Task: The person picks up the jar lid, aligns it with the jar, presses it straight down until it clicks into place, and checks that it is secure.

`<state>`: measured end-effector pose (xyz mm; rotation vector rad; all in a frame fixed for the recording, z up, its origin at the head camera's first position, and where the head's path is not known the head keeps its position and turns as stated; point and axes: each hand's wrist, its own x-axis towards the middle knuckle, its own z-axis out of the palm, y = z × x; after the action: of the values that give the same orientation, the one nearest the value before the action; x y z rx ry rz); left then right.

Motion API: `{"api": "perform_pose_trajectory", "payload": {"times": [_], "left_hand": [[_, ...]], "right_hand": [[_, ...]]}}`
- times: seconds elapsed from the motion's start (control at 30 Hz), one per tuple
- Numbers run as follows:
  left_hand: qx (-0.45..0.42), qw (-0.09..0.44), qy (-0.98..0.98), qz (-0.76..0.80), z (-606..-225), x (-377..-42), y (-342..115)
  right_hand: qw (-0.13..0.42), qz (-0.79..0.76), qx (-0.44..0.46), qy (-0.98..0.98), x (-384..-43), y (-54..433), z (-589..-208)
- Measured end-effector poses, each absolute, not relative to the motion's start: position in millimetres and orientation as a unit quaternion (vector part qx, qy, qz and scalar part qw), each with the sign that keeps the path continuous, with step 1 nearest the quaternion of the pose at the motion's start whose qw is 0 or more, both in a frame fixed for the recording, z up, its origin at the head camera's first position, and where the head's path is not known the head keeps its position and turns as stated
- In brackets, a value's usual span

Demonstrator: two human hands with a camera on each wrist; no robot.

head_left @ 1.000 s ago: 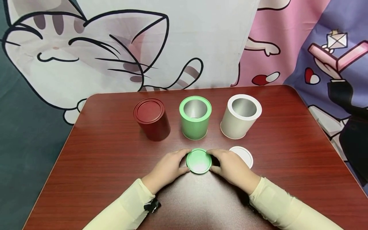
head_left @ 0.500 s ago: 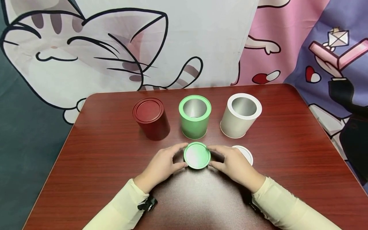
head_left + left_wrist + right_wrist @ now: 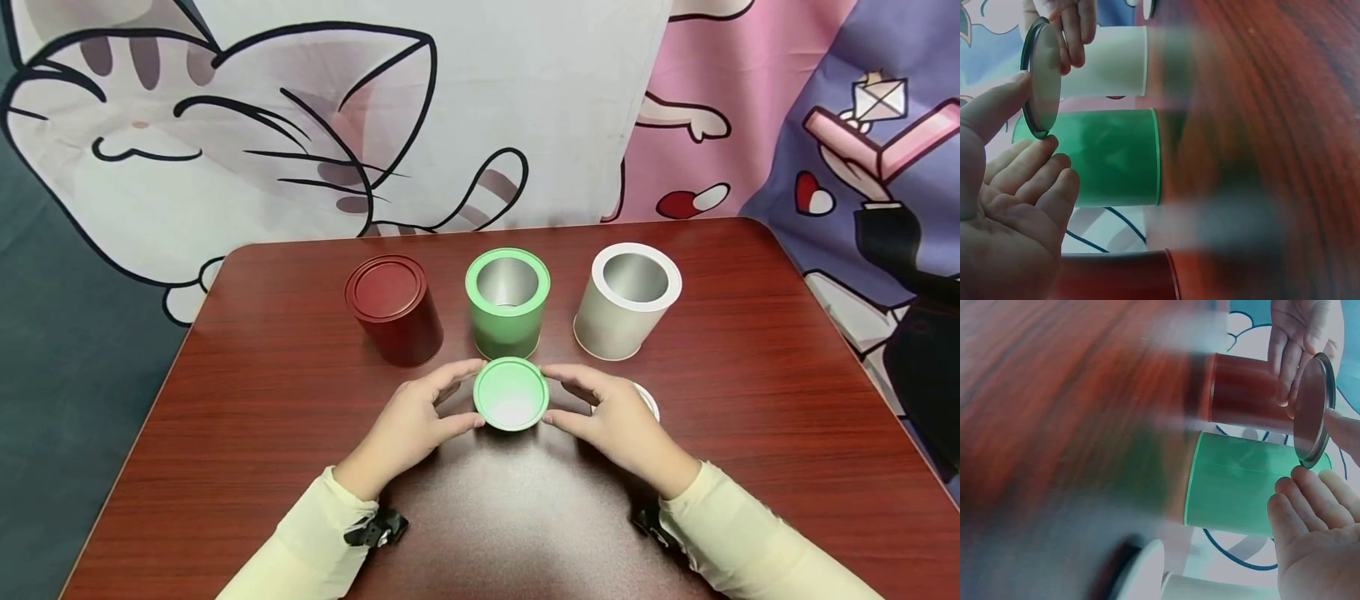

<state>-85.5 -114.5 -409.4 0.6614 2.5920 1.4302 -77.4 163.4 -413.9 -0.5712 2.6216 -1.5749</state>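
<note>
A round green lid (image 3: pixel 512 394) is held in the air by its rim, its green face up. My left hand (image 3: pixel 411 423) pinches its left edge between thumb and fingertips; my right hand (image 3: pixel 617 421) does the same on the right edge. Both wrist views show the lid's metallic underside (image 3: pixel 1046 78) above the table. Just beyond the lid stands an uncovered green can (image 3: pixel 508 329) with a silver inside. To its left is a dark red can (image 3: pixel 395 312) with its lid on, and to its right an uncovered white can (image 3: pixel 627 304).
A white lid (image 3: pixel 647 402) lies on the brown wooden table (image 3: pixel 225 433), partly hidden by my right hand in the head view. Printed cloths (image 3: pixel 555 108) hang behind the table's far edge. A black object (image 3: pixel 926 375) stands past the right edge.
Both hands have lifted the green lid and carried it forward and slightly left, closer to the green can. The cans have stayed in place.
</note>
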Motion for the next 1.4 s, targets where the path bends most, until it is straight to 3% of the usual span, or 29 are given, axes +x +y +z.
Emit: {"api": "perform_pose_trajectory", "payload": {"times": [0.77, 1.4], "left_hand": [[0.242, 0.026, 0.831, 0.500, -383, -98, -118], [0.251, 0.008, 0.833, 0.493, -362, -114, -122]], "right_hand": [[-0.032, -0.520, -0.203, 0.829, -89, 159, -387], [-0.034, -0.488, -0.211, 0.846, -105, 157, -359]]}}
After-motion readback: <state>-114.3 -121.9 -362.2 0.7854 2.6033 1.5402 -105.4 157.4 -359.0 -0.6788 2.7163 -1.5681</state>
